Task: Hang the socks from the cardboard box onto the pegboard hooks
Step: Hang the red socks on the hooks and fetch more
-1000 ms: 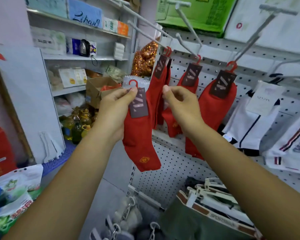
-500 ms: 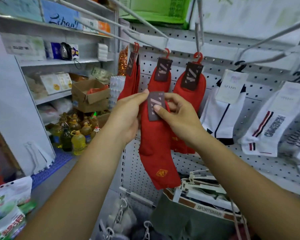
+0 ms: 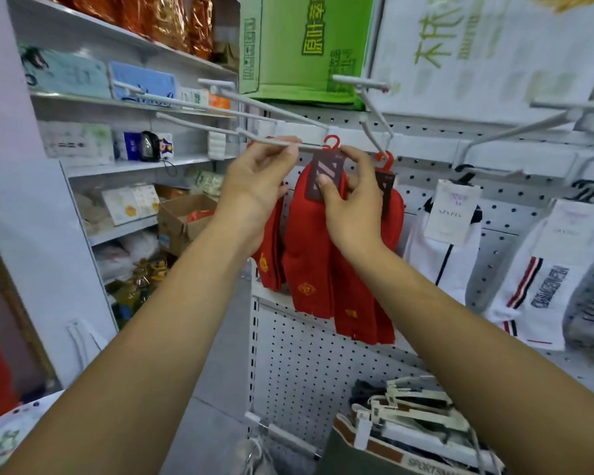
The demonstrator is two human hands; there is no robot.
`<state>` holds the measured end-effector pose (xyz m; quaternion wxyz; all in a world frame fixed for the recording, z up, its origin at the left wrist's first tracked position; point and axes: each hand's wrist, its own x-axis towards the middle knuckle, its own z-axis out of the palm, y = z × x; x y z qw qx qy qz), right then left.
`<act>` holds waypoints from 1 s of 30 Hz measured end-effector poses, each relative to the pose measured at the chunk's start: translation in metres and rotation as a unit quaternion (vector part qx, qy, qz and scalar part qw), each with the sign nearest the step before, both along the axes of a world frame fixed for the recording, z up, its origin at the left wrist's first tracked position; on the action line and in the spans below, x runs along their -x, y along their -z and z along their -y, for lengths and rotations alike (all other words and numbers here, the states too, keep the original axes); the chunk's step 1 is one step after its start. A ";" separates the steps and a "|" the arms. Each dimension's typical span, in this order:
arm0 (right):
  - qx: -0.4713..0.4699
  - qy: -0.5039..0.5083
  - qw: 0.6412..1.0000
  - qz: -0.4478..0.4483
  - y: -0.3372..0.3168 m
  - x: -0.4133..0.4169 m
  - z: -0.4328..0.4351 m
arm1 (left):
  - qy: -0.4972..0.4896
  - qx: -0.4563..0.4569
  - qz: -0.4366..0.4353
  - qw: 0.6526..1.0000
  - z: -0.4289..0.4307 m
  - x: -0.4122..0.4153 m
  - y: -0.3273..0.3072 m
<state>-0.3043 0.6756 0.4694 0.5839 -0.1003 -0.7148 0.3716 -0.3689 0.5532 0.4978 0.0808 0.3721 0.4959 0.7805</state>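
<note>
Red sock (image 3: 306, 252) is meeting hook (image 3: 271, 142), right hand (image 3: 354, 207) pinching its card (image 3: 326, 176), left hand (image 3: 254, 180) pinching hook; other socks (image 3: 364, 320) hanging, likely more waiting in box (image 3: 182, 217).

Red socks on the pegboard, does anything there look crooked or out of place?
Only the red sock pair pinched by the right hand: its card tilts, with its clip at the hook that the left hand holds. That looks like mid-hanging, not a fault. The neighbouring red pair hangs from its own hook.
</note>
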 end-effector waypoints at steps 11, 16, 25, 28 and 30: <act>-0.018 0.055 0.997 0.051 0.010 0.018 -0.026 | -0.014 0.016 -0.066 0.998 0.008 0.007 0.001; -0.055 0.069 0.992 0.087 0.001 0.021 -0.026 | -0.010 0.021 -0.065 0.998 0.010 0.006 0.000; -0.035 0.110 0.983 0.144 0.000 0.011 -0.026 | 0.001 0.056 -0.082 0.995 0.027 -0.005 0.009; -0.022 0.084 0.986 0.143 0.000 -0.008 -0.019 | -0.037 0.059 -0.086 0.994 0.043 -0.016 0.020; -0.004 0.054 0.987 0.151 0.004 -0.028 -0.008 | -0.063 0.055 -0.078 0.993 0.056 -0.024 0.028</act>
